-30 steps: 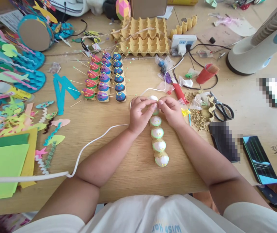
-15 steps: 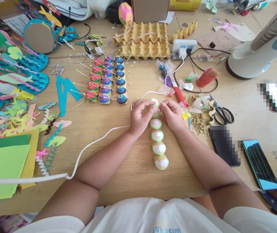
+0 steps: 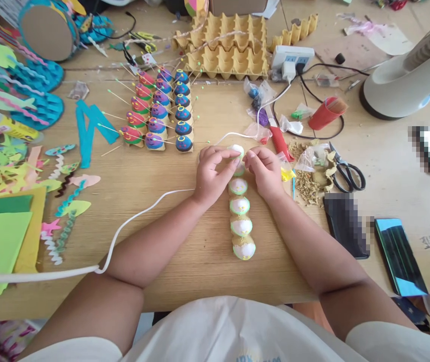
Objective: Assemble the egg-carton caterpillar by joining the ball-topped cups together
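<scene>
A strip of egg carton cups [image 3: 241, 227] runs away from me on the table, its domes topped with white and edged in pale green, with small yellow bits on them. At its far end, the thumb and forefinger of my left hand [image 3: 215, 173] close on the last white-topped cup. Just right of that cup is my right hand [image 3: 264, 172], its thumb and fingertips pinched together. Whatever sits in that pinch is too small or hidden to make out.
Painted egg carton strips [image 3: 156, 110] with pins stand beyond my left hand. A white cable [image 3: 154, 201] crosses by my left forearm. Right are scissors [image 3: 346, 171], a red cup [image 3: 328, 113], shavings [image 3: 307, 188] and a phone [image 3: 399, 256]. Paper cutouts [image 3: 7, 166] lie left.
The view has shifted slightly, so the table things sit a little higher in the picture. Both hands stay at the strip's far end, with hardly any change in their grip.
</scene>
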Demonstrator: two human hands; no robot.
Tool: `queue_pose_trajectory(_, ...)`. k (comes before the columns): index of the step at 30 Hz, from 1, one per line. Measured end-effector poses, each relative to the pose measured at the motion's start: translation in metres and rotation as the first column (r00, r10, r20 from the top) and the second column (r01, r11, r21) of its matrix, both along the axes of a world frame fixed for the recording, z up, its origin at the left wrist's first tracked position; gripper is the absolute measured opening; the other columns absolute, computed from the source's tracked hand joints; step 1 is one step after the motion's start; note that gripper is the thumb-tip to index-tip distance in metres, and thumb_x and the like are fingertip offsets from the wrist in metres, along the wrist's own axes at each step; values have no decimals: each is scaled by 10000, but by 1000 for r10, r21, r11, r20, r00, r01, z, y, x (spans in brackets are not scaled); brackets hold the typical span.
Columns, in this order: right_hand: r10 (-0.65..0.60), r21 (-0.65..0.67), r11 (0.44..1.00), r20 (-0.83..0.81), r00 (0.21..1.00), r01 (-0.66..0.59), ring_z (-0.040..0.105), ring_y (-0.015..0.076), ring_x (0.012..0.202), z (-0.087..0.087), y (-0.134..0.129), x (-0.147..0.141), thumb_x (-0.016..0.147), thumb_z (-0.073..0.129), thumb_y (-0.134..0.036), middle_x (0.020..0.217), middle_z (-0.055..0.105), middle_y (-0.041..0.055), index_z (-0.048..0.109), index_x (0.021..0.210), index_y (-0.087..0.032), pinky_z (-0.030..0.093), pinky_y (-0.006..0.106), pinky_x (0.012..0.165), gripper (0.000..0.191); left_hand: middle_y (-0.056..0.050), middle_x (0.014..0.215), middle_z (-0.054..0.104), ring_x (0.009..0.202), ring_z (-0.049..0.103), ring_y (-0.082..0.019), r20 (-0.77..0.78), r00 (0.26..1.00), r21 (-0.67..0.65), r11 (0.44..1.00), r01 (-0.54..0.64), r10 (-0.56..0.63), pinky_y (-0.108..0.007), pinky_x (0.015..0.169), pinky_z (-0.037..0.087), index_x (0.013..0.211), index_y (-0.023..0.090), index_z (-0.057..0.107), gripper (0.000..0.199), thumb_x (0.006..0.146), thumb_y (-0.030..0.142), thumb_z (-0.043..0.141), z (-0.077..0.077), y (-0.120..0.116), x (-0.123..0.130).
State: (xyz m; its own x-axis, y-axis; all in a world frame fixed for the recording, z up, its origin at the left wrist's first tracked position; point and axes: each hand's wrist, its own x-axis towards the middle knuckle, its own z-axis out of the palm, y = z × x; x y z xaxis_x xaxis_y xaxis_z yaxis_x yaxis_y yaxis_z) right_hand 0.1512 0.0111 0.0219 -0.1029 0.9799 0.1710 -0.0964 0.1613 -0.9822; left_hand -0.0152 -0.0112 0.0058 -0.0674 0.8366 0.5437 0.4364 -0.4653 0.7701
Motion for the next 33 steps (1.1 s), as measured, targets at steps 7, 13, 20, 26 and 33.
queue_pose_trajectory(7, 48, 51, 998, 24, 999, -49, 471, 127, 662, 4, -2, -1, 842, 790, -857, 716, 592, -20, 647, 746, -235, 468, 310, 682, 646, -42, 1074, 804, 1104, 717, -236, -57, 998, 32, 999, 5, -3, -422, 1093, 552, 1148, 297, 857, 339, 1094, 575, 671, 0, 1, -1)
queue_pose_trajectory(13, 95, 85, 992, 42, 995, -98, 476, 128, 666, 5, -2, -2, 848, 803, -836, 707, 602, -20, 658, 731, -230, 459, 314, 692, 635, -48, 1098, 816, 1098, 730, -233, -24, 998, 83, 995, 57, -55, -412, 1091, 550, 1175, 298, 853, 355, 1108, 578, 646, 1, 1, -1)
queue_pose_trajectory(20, 94, 109, 989, 36, 995, -97, 450, 116, 643, 2, 1, 0, 867, 808, -808, 688, 580, -32, 662, 735, -228, 445, 299, 677, 613, -37, 1088, 812, 1105, 739, -217, -8, 998, 101, 993, 58, -58, -386, 1087, 547, 1147, 290, 853, 313, 1086, 558, 703, -3, 3, 0)
queue_pose_trajectory(26, 87, 107, 990, 13, 996, -88, 474, 119, 657, 0, 4, 0, 847, 810, -830, 683, 559, -37, 663, 746, -229, 467, 288, 690, 627, -29, 1106, 812, 1133, 734, -203, -29, 999, 78, 996, 47, -45, -365, 1111, 543, 1168, 289, 851, 262, 1086, 504, 726, -4, 5, 1)
queue_pose_trajectory(33, 91, 116, 989, 29, 995, -94, 483, 117, 647, -2, 5, 1, 867, 811, -806, 694, 587, -33, 679, 762, -230, 481, 291, 695, 600, -16, 1078, 812, 1100, 739, -196, -8, 999, 104, 994, 32, -32, -366, 1091, 541, 1136, 293, 857, 215, 1085, 466, 740, -5, 6, 2)
